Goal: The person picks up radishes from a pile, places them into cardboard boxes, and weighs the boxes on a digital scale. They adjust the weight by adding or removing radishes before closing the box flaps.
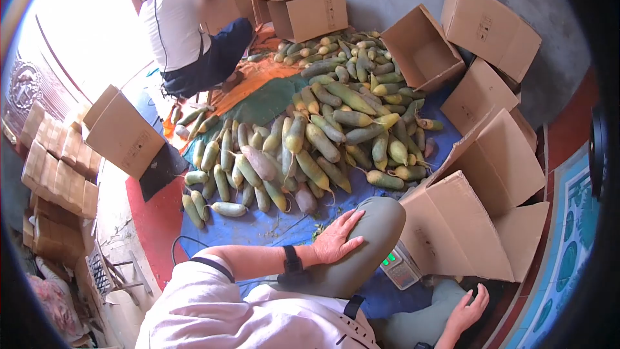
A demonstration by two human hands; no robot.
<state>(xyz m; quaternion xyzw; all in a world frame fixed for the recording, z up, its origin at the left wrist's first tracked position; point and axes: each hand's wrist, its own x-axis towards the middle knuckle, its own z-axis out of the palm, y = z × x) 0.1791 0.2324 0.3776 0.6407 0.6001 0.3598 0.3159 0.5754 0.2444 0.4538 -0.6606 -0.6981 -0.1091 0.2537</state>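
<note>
My left hand rests on my raised knee, its fingers stretched out and apart, holding nothing. My right hand hangs by my other leg at the lower right, fingers loosely spread, with nothing in it. A digital scale with a lit green display sits between my legs, partly hidden by my knee. Beyond my knee lies a big heap of green radishes, some paler or pinkish, with thin root tails. Close to the scale stands an open cardboard box with its flaps up.
A blue tarp lies under the heap, with an orange sheet farther back. Another person crouches at the back left beside a box. Several cardboard boxes line the wall. Stacked cartons and a small metal-framed stool stand left.
</note>
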